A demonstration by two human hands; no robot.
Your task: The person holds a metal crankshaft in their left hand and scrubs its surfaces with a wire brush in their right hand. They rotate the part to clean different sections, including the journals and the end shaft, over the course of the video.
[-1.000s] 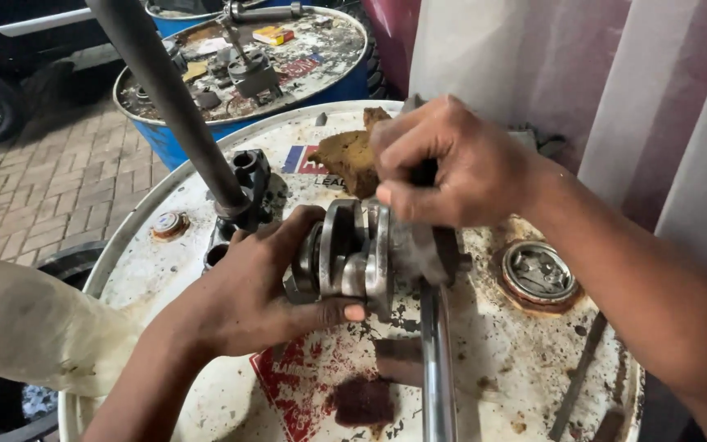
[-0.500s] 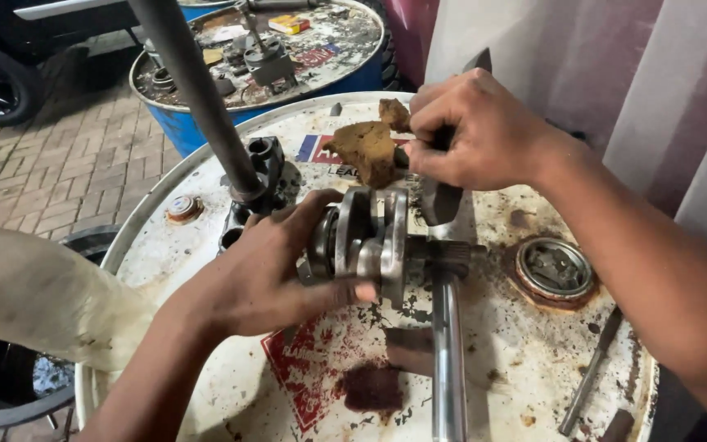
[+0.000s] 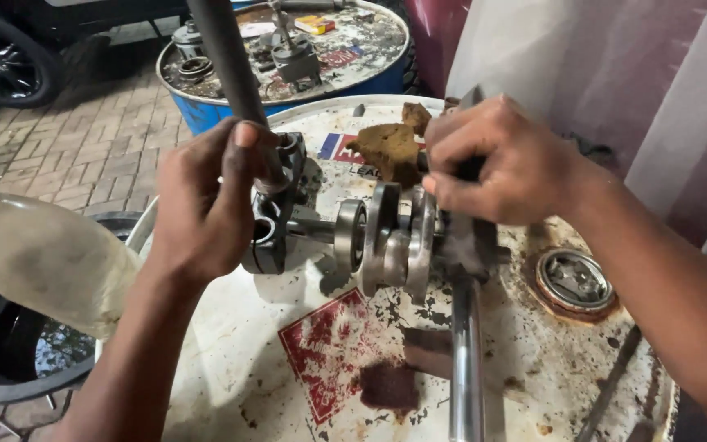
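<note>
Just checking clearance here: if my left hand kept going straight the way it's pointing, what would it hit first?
The left hand points up and away, fingers already on the dark metal pipe. Past that, likely the blue drum, though depth is unclear.

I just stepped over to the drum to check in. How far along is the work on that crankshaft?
Done: crankshaft lies on the white drum top, bearing on its shaft. In hand: left hand grips the pipe; right hand holds a dark tool at its end. Left: nothing shows separated.
</note>
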